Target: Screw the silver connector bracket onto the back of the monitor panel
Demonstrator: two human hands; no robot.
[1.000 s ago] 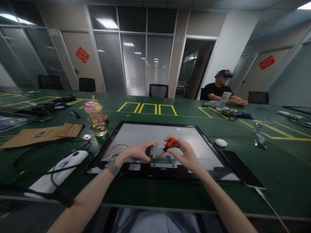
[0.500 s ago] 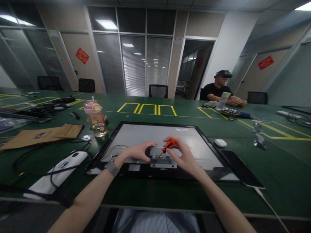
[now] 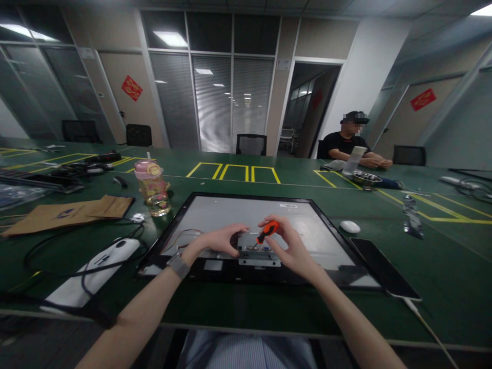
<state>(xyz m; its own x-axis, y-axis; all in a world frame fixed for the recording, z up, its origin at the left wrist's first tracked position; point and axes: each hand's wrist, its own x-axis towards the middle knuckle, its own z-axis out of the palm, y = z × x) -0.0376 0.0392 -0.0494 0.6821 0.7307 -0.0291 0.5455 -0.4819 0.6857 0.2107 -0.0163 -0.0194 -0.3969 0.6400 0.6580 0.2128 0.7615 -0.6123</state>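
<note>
A flat display panel [image 3: 319,225] with a grey back and black frame lies before me on the green table. On its near middle stands a metal bracket [image 3: 260,262] with a small circuit board inside. My left hand [image 3: 223,240] grips the bracket's left side, thumb at the near edge and fingers at the far one. In my right hand [image 3: 290,243] is an orange and black screwdriver [image 3: 268,231], pinched by the handle and tilted. Its shaft points down and left into the bracket; what the tip touches is too small to make out.
Left of the panel are a white power strip [image 3: 96,274] with black cables, a pink-lidded bottle [image 3: 151,188] and a brown paper envelope [image 3: 69,215]. To the right lie a phone [image 3: 384,269] on a cable and a white case [image 3: 350,227]. A person [image 3: 351,138] sits across the table.
The view has shifted very slightly. Both hands keep their hold, and the screwdriver handle looks tilted a little lower toward the right.
</note>
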